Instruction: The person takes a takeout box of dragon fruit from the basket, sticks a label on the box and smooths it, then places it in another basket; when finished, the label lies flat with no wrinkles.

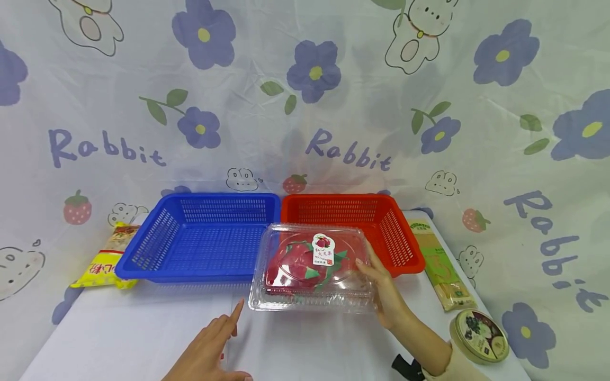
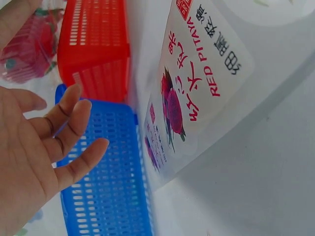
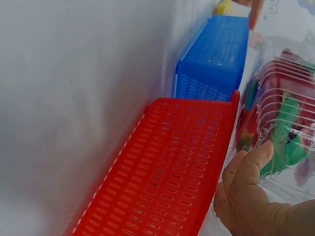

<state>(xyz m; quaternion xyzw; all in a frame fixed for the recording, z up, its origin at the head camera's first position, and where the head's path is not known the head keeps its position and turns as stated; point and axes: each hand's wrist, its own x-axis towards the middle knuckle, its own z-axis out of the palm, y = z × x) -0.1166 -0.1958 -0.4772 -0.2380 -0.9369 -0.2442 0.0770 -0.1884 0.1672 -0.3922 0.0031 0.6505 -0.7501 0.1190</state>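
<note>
My right hand (image 1: 387,288) grips the right side of a clear plastic clamshell box (image 1: 350,301), thumb on top. Inside are red dragon fruits with green-tipped scales, under a white label (image 1: 323,250) on the lid. The box is in front of the two baskets, its back overlapping their front rims in the head view. My left hand (image 1: 209,344) is left of the box and below it, forefinger extended, holding nothing. The left wrist view shows that hand (image 2: 44,142) with fingers spread and slightly bent, apart from the box (image 2: 29,54).
A blue basket (image 1: 200,276) and a red basket (image 1: 410,254) stand side by side. A yellow bag (image 1: 107,259) lies left, a noodle packet (image 1: 440,264) and round tin (image 1: 480,336) right. White labels printed RED PITAYA (image 2: 197,73) are near the left hand. A black object (image 1: 407,366) sits by the right forearm.
</note>
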